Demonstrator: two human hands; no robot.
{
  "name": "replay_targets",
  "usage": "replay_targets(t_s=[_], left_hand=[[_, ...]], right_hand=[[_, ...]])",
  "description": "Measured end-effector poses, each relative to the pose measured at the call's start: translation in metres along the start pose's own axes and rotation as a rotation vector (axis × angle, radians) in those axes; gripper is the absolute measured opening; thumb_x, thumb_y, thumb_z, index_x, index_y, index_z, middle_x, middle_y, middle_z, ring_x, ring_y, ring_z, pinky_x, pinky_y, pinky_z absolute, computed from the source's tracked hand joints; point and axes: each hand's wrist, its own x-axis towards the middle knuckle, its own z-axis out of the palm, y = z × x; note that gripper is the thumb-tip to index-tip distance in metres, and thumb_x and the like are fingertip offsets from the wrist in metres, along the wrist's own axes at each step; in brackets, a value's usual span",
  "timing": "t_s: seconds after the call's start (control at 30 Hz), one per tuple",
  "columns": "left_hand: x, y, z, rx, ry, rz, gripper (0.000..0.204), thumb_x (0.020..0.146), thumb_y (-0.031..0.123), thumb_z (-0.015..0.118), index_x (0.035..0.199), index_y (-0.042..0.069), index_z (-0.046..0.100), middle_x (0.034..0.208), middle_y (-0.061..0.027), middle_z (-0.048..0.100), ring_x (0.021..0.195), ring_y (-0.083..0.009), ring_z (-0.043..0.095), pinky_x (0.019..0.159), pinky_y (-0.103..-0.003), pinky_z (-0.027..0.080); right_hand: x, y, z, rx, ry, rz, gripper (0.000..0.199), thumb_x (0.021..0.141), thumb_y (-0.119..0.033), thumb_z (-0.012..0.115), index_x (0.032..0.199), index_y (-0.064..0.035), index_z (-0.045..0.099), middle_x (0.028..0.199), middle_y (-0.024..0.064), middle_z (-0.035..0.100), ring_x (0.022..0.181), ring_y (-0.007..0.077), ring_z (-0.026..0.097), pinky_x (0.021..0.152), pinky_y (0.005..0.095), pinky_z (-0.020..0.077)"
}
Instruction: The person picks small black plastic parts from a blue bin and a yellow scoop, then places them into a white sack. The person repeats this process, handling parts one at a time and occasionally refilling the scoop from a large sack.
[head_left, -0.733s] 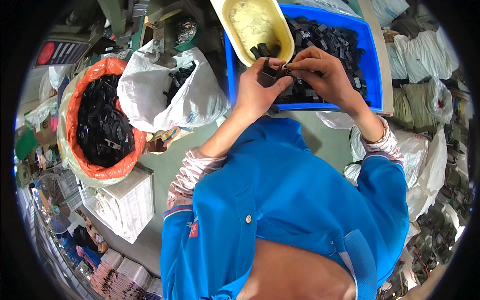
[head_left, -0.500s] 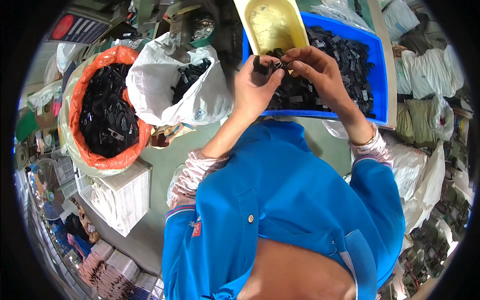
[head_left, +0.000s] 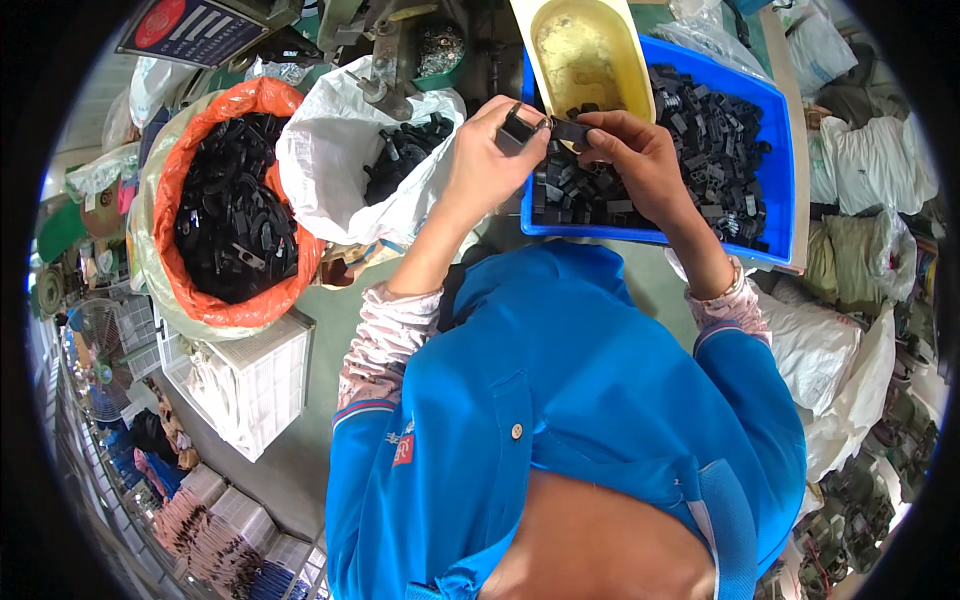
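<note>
My left hand (head_left: pixel 492 160) grips a small black plastic part (head_left: pixel 517 127) between thumb and fingers. My right hand (head_left: pixel 632 160) pinches a second flat black piece (head_left: pixel 570 130), and the two parts meet between the hands. Both hands hover over the near left corner of a blue bin (head_left: pixel 775 170) filled with several black plastic parts. A yellow scoop-shaped tray (head_left: pixel 590 55) lies in the bin just beyond my fingers.
A white bag (head_left: pixel 335 165) of black parts stands left of the bin. Further left is an orange-lined sack (head_left: pixel 235 210) full of black pieces, with a white crate (head_left: pixel 255 385) below it. White cloth bags (head_left: pixel 850 330) pile up at the right.
My view has swung so the bin and sacks sit lower and further right in the picture. The hands stay together on the two black parts, now nearer the bin's left corner.
</note>
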Motion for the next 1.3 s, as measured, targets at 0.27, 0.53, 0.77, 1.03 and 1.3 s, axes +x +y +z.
replay_targets(t_s=[0.27,0.53,0.77,1.03,1.3], left_hand=[[0.000,0.005,0.005,-0.331,-0.003,-0.429,0.010,0.087,0.004,0.071,0.088,-0.003,0.064,0.084,-0.0040,0.067,0.075,-0.0110,0.066,0.069,-0.026,0.057],[-0.002,-0.009,0.017,-0.484,0.036,-0.459,0.009,0.088,0.000,0.069,0.093,-0.003,0.062,0.087,-0.0063,0.067,0.077,-0.0135,0.068,0.073,-0.029,0.060],[0.003,-0.016,0.027,-0.458,0.035,-0.480,0.011,0.087,-0.001,0.069,0.091,-0.003,0.060,0.086,-0.0065,0.066,0.077,-0.0144,0.068,0.074,-0.029,0.061],[0.005,-0.002,0.014,-0.433,-0.181,-0.629,0.020,0.091,0.010,0.067,0.104,-0.001,0.056,0.094,-0.0064,0.064,0.079,-0.0124,0.066,0.065,-0.027,0.056],[-0.008,0.016,-0.003,-0.640,-0.479,-0.743,0.043,0.095,0.016,0.062,0.133,0.002,0.050,0.114,-0.0136,0.067,0.093,-0.0188,0.069,0.061,-0.026,0.052]], right_hand=[[0.010,0.006,-0.006,-0.220,0.018,-0.045,0.031,0.095,-0.012,0.065,0.122,0.0032,0.064,0.099,0.0072,0.071,0.088,0.0123,0.067,0.080,0.0264,0.0542],[0.019,0.016,-0.017,0.204,0.017,0.161,0.035,0.094,-0.012,0.065,0.125,0.0045,0.061,0.102,0.0071,0.068,0.087,0.0119,0.064,0.082,0.0260,0.0513],[0.015,0.023,-0.022,0.117,0.094,0.113,0.025,0.094,-0.012,0.065,0.114,0.0033,0.061,0.099,0.0068,0.066,0.090,0.0129,0.064,0.083,0.0265,0.0516],[0.008,0.023,-0.036,0.346,0.200,0.163,0.024,0.095,-0.012,0.062,0.113,0.0042,0.060,0.102,0.0083,0.065,0.091,0.0158,0.065,0.082,0.0284,0.0525],[0.003,-0.003,-0.044,0.391,0.116,0.144,0.028,0.097,-0.014,0.060,0.117,0.0045,0.061,0.102,0.0079,0.066,0.091,0.0135,0.063,0.084,0.0268,0.0516]])
